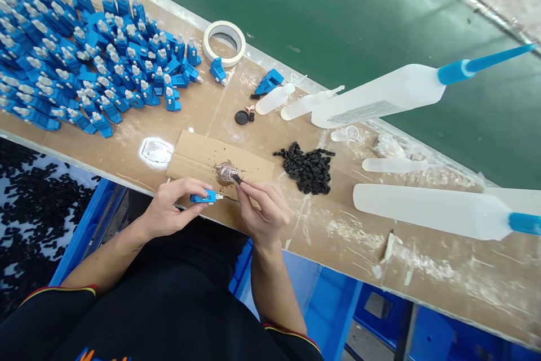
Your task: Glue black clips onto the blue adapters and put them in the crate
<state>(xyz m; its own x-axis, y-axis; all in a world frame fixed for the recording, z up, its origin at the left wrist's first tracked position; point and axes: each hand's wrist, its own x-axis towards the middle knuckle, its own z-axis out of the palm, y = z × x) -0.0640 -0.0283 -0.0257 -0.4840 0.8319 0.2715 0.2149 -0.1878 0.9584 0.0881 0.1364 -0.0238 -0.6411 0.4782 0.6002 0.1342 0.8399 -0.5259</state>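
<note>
Between the thumb and fingers of my left hand [175, 207] is a small blue plastic part [203, 197], its whitish tip pointing right. My right hand [266, 209] pinches a small black piece [237, 179], whose end is at a wet, glossy puddle of glue-like liquid [227, 173]. That puddle sits on a cardboard strip [192, 150] in front of me. Close beyond my right hand lies a pile of small black pieces [307, 168]. A large group of similar blue parts with pale tips [88, 62] stands on the left of the table.
A tape roll [224, 44] lies at the far edge. White bottles with blue nozzles [380, 96] [431, 210] lie on the right, beside smaller white bottles [274, 98]. A round black cap [242, 117] is near the middle. Blue bins [338, 304] and scattered black pieces [38, 220] are below the table.
</note>
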